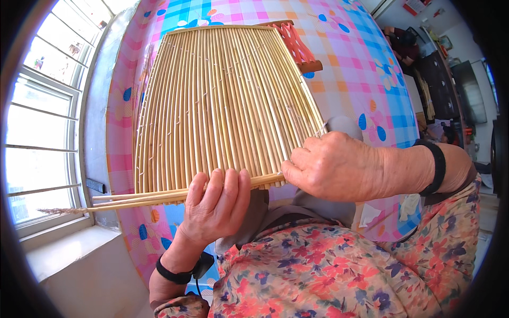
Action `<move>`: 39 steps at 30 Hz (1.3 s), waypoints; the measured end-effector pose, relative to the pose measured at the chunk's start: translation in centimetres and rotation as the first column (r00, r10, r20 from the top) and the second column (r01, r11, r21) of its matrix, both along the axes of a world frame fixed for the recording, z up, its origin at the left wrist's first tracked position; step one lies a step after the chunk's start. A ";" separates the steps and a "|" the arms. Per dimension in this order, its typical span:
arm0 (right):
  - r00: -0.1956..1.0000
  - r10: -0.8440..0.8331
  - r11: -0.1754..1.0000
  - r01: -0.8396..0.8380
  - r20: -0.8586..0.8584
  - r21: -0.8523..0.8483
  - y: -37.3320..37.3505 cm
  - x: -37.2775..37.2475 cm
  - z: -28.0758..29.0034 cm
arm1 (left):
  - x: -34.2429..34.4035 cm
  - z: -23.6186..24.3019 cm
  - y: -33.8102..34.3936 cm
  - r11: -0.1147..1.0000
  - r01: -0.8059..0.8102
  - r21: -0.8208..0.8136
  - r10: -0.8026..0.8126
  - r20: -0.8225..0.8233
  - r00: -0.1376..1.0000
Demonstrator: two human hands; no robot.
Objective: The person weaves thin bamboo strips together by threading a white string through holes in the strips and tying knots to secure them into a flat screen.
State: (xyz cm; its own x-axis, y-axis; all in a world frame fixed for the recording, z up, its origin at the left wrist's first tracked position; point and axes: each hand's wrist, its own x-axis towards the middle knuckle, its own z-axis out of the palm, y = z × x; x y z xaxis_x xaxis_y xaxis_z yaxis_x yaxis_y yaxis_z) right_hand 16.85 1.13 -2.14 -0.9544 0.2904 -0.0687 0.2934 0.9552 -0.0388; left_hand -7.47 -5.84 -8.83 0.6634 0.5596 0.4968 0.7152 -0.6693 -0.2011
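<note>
A panel of pale reed stalks (217, 100), laid side by side and stitched with thread, rests over my lap and the sheet. Loose stalks (143, 199) lie crosswise along its near edge, one ending in a feathery tuft at the left. My left hand (214, 204) wraps its fingers over these stalks and the panel's near edge. At the panel's near right corner, my right hand (331, 164) is closed in a pinch. A bit of thread shows beside its knuckles; whatever else sits between those fingers is hidden.
A checked, flower-patterned sheet (350, 69) spreads under the panel. Beyond its far right corner stands a wooden frame with red cords (297, 45). A barred window (45, 127) with a sill is on the left. Another person (405, 45) and dark furniture are at the far right.
</note>
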 end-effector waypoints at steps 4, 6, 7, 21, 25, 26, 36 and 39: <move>0.999 0.006 1.000 -0.006 -0.037 -0.002 0.2 0.1 -0.6 | -0.2 -0.4 0.6 0.998 0.060 0.011 -0.060 -0.016 0.998; 0.997 -0.002 1.000 0.000 -0.072 -0.024 0.2 0.3 -0.9 | -0.3 -0.7 0.7 0.995 0.088 0.044 -0.088 -0.004 0.996; 0.996 -0.004 1.000 0.001 -0.088 -0.030 0.1 0.4 -1.0 | -0.3 -0.8 0.8 0.995 0.090 0.046 -0.090 -0.006 0.996; 0.990 -0.025 0.997 0.014 -0.139 -0.080 0.1 1.0 -2.3 | -0.1 -0.7 0.5 0.992 0.100 0.078 -0.094 -0.074 0.993; 0.986 -0.029 0.994 0.011 -0.162 -0.112 0.1 0.9 -2.5 | -0.1 -0.9 0.4 0.993 0.094 0.076 -0.089 -0.070 0.994; 0.987 -0.026 0.992 0.006 -0.159 -0.124 0.0 0.8 -2.5 | -0.1 -0.9 0.3 0.993 0.093 0.077 -0.088 -0.068 0.994; 0.981 -0.062 0.995 0.045 -0.182 -0.092 -0.3 0.5 -2.6 | -0.3 -0.7 0.4 0.992 0.104 0.071 -0.099 -0.073 0.992; 0.978 -0.067 0.988 0.037 -0.198 -0.152 -0.3 0.2 -2.6 | -0.4 -0.9 0.5 0.991 0.110 0.073 -0.105 -0.071 0.992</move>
